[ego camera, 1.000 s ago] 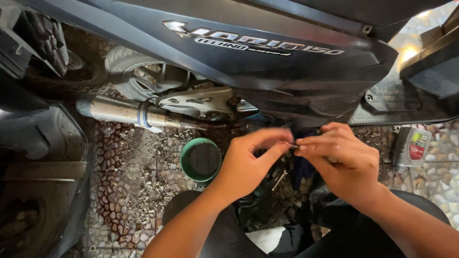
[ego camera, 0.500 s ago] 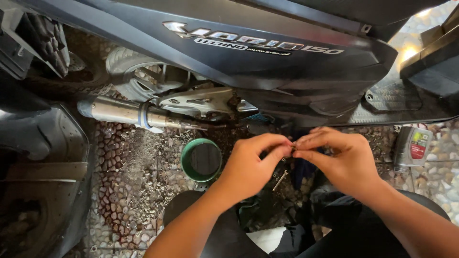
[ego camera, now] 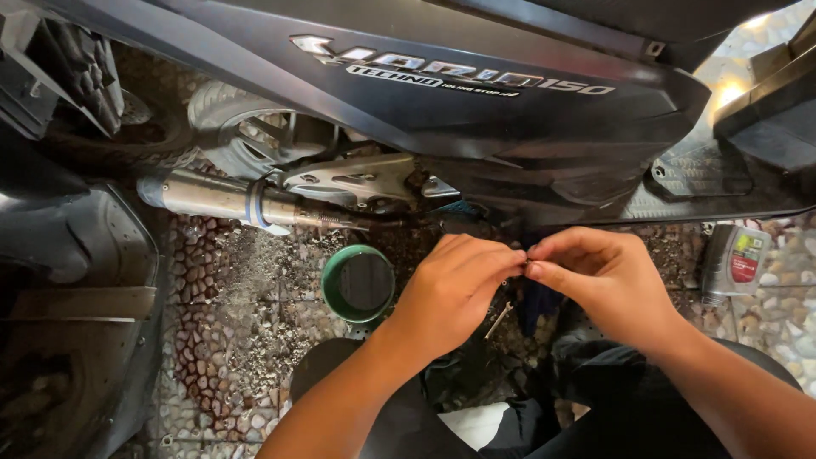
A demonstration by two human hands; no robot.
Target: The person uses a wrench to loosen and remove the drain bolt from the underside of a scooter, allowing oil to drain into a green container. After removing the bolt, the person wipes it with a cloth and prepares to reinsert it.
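Observation:
My left hand (ego camera: 455,293) and my right hand (ego camera: 608,280) meet fingertip to fingertip below the black scooter body (ego camera: 476,102). Both pinch a small part (ego camera: 527,257) between thumbs and forefingers; it is too small and too hidden to tell what it is. A green cup (ego camera: 357,285) stands on the pebbled ground just left of my left hand. A small metal spanner (ego camera: 498,317) lies on the ground under my hands.
The silver exhaust pipe (ego camera: 229,200) runs along the scooter's underside at left, beside the rear wheel (ego camera: 246,132). A grey oil bottle with a red label (ego camera: 735,263) stands at right. A dark plastic panel (ego camera: 68,289) lies at the far left. My knees fill the bottom.
Both hands have drifted slightly down and stay pinched together on the small part; the rest is unchanged.

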